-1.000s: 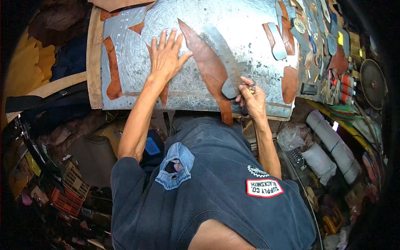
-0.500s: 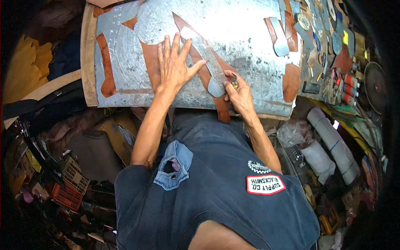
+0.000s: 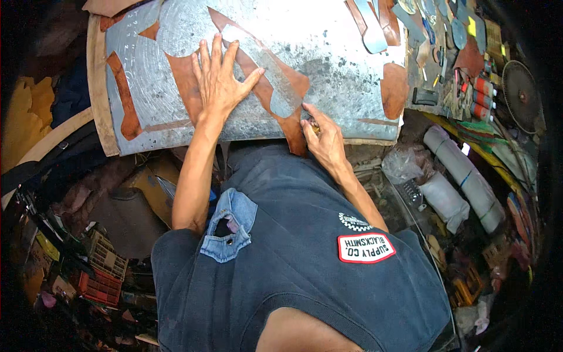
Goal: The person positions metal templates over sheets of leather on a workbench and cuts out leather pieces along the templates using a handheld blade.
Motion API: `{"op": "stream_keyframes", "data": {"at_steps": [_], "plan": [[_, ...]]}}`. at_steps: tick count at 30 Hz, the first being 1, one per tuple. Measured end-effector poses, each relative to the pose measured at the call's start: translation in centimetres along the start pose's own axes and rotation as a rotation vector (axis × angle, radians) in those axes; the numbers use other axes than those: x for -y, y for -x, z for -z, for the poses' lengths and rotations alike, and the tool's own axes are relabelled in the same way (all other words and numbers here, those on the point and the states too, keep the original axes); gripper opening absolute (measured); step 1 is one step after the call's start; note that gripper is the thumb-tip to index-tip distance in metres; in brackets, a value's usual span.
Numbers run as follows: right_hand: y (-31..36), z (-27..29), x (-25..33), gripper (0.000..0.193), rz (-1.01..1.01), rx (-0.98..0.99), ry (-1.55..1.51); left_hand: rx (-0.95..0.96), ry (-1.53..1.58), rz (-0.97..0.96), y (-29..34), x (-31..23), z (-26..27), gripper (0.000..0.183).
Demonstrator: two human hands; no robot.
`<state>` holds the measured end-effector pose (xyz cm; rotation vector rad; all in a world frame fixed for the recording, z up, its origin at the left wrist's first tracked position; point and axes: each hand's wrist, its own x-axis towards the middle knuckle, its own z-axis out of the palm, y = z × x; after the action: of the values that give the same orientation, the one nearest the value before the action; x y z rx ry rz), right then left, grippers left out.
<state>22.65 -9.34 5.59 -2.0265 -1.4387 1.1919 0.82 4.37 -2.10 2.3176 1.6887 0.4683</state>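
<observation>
On the grey metal sheet [image 3: 346, 88], my left hand [image 3: 221, 88] lies flat with spread fingers, pressing on brown leather. Its thumb points toward a long brown leather piece [image 3: 296, 132], whose lower tail hangs over the board's near edge. Along that piece's middle runs a grey round-ended shape [image 3: 284, 97]; whether it is an opening or a template I cannot tell. Closed around a small brass-coloured tool [image 3: 315, 127], my right hand [image 3: 326, 144] is beside the leather's tail, its index fingertip near the grey rounded end. The hand hides most of the tool.
Several leather offcuts, such as a strip [image 3: 123, 97] at left and a piece [image 3: 394, 91] at right, lie on the sheet. Grey strap-shaped pieces [image 3: 372, 35] sit at upper right. Beyond them are tools, red bottles [image 3: 484, 97] and a round fan [image 3: 522, 94]. Rolled grey material [image 3: 463, 176] is lower right.
The whole view has shifted, so the board appears farther left. My right hand has moved slightly toward me past the grey rounded end. My left hand stays flat on the leather.
</observation>
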Motion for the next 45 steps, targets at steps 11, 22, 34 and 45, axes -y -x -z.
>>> {"op": "stream_keyframes", "data": {"at_steps": [11,22,34,45], "plan": [[-0.3,-0.6,-0.9,0.041,0.069,-0.011,-0.001,0.002,0.06,0.013,-0.1,-0.2,0.0,0.085],[-0.5,-0.7,-0.7,0.043,0.064,0.005,0.02,-0.036,0.052,0.024,-0.4,0.0,-0.2,0.087],[-0.7,0.1,-0.9,0.046,0.135,0.042,0.048,-0.027,0.027,0.008,-0.4,-0.5,0.5,0.084],[-0.7,0.9,-1.2,0.049,0.114,0.129,-0.009,-0.015,0.018,-0.003,-0.2,-0.6,0.3,0.084]]}}
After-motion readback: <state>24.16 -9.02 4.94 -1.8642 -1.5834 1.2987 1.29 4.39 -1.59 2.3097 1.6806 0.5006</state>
